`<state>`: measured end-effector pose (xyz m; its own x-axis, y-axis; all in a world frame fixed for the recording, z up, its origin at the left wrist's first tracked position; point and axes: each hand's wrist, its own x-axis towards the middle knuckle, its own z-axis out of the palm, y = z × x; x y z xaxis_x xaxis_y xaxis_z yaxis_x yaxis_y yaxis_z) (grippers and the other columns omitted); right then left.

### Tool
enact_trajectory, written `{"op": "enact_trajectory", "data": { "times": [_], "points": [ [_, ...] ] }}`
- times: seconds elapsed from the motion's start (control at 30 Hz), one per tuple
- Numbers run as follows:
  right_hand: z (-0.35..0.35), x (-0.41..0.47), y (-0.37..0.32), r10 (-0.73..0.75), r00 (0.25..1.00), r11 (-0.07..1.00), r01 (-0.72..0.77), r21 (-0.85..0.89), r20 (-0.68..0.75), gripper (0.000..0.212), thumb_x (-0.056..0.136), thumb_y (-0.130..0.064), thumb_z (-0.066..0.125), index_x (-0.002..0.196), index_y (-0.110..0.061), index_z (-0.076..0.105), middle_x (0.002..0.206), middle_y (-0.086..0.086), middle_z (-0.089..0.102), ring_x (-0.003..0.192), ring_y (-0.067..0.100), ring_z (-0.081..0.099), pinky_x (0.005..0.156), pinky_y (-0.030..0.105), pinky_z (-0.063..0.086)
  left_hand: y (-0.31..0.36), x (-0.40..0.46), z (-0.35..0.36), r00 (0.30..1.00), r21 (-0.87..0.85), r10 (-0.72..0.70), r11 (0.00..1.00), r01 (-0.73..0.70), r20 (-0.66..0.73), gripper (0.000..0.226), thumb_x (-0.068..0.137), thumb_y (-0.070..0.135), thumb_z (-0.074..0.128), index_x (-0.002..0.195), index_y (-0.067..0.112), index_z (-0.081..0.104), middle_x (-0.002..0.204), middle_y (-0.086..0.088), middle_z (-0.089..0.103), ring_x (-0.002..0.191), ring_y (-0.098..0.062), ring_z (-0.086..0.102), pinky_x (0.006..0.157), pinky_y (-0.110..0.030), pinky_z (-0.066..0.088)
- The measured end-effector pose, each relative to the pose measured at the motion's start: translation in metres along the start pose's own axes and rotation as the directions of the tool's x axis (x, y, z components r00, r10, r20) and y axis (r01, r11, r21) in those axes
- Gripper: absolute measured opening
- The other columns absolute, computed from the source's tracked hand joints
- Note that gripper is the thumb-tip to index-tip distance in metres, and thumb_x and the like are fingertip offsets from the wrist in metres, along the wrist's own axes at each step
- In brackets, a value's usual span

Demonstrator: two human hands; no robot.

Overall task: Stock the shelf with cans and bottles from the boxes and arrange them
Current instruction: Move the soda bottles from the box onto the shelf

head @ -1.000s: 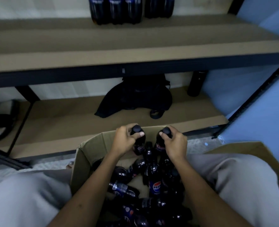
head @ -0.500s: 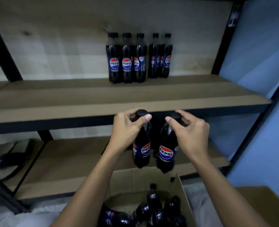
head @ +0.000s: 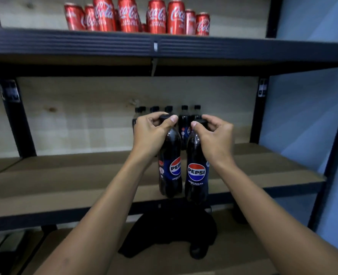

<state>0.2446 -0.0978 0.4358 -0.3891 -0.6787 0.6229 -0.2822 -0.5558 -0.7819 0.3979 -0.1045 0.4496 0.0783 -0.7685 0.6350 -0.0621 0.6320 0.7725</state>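
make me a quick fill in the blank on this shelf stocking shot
1. The left hand and right hand each grip a Pepsi bottle by its ____.
2. The cans on the top shelf are coloured ____.
3. The bottles standing at the back wear caps coloured ____.

Missing words: cap; red; black

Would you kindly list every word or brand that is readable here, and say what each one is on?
"PEPSI" – right-hand bottle.
"ZERO SUGAR" – same bottle, under the logo; the line below is too small to read.
"PEPSI" – left-hand bottle, partly turned away; its lower text is blurred.
"Coca-Cola" – red cans on the top shelf; their small print is unreadable.
Back-row bottles: labels hidden or blurred.
Post stickers: unreadable.
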Motion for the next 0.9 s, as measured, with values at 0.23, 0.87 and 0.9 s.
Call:
{"op": "enact_trajectory", "data": {
  "times": [0.23, 0.87, 0.9],
  "points": [
    [0.025, 0.033, 0.03, -0.026, 0.999, 0.999, 0.027, -0.019, 0.044, 0.04, 0.082, -0.025, 0.077, 0.118, -0.008, 0.07, 0.088, -0.01, 0.072, 0.086, 0.004, 0.069, 0.085, 0.033, 0.059, -0.035, 0.032, 0.015, 1.0, 0.076, -0.01, 0.997, 0.009, 0.01, 0.008, 0.086, 0.021, 0.074, 0.084, 0.013, 0.074, 0.08, 0.0, 0.076, 0.079, -0.015, 0.073, 0.076, -0.036, 0.058],
    [0.007, -0.014, 0.094, -0.072, 0.949, 0.995, 0.089, -0.041, 0.307, 0.078, 0.094, -0.043, 0.062, 0.155, -0.038, 0.014, 0.151, -0.028, 0.031, 0.131, -0.019, 0.032, 0.108, 0.014, 0.035, -0.1, -0.02, 0.009, 0.993, 0.293, 0.08, 0.95, -0.104, 0.091, 0.073, 0.095, 0.029, 0.062, 0.153, 0.039, 0.019, 0.123, 0.061, 0.026, 0.104, 0.034, 0.039, 0.086, 0.006, 0.031],
    [0.004, -0.018, 0.097, -0.069, 0.945, 0.993, 0.095, -0.066, 0.32, 0.082, 0.093, -0.039, 0.064, 0.155, -0.038, 0.01, 0.144, -0.038, 0.026, 0.123, -0.03, 0.027, 0.1, 0.002, 0.031, -0.103, -0.028, 0.007, 0.993, 0.288, 0.058, 0.954, -0.085, 0.1, 0.077, 0.094, 0.028, 0.064, 0.153, 0.043, 0.016, 0.122, 0.062, 0.027, 0.104, 0.034, 0.04, 0.086, 0.004, 0.032]
  ]
}}
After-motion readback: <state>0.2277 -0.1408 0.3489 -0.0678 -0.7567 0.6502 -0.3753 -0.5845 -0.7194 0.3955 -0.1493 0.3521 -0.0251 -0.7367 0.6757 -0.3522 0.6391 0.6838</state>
